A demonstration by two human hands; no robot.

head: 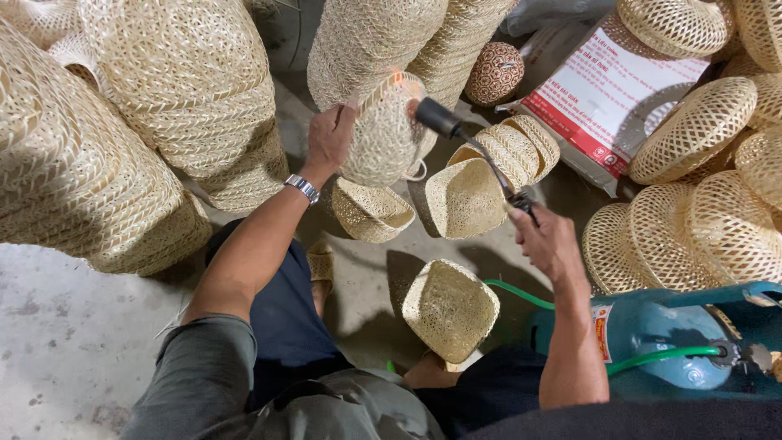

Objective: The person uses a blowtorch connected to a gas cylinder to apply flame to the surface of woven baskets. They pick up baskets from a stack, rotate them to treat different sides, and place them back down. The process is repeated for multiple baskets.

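Observation:
My left hand (330, 137) grips the rim of a pale woven bamboo basket (383, 134) and holds it up on its side. My right hand (547, 238) holds a black gas torch (472, 147) by its handle. The torch nozzle points at the upper rim of the held basket, where a small orange flame glows. A green hose (521, 295) runs from the torch side toward a blue gas cylinder (676, 342) at my right. A metal watch sits on my left wrist.
Tall stacks of woven baskets (163, 98) rise at left and centre back. Loose baskets (464, 195) lie on the concrete floor between my hands, one more (450, 310) near my knees. Round open-weave baskets (700, 220) pile at right beside a red-and-white printed sack (603, 106).

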